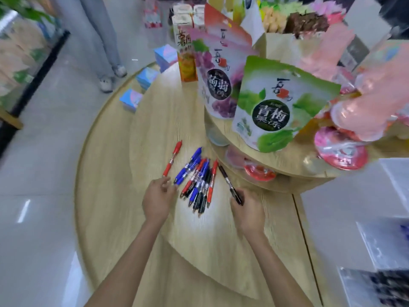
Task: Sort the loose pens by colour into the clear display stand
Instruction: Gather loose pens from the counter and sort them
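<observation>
A heap of red, blue and black pens (pixel 199 185) lies on the round wooden display table (pixel 155 120). One red pen (pixel 172 158) lies apart to the heap's left. My left hand (pixel 158 199) hovers just left of the heap, fingers loosely apart, holding nothing. My right hand (pixel 247 211) pinches the lower end of a black pen (pixel 230 185) that slants up and left, to the right of the heap. No clear display stand shows in view.
A raised wooden tier (pixel 276 160) carries a green snack pouch (pixel 281 105), a purple pouch (pixel 217 85), a drink carton (pixel 186 54) and red-lidded cups (pixel 259 171). Small blue boxes (pixel 132 98) line the table's far left rim. A person's legs (pixel 104 41) stand beyond.
</observation>
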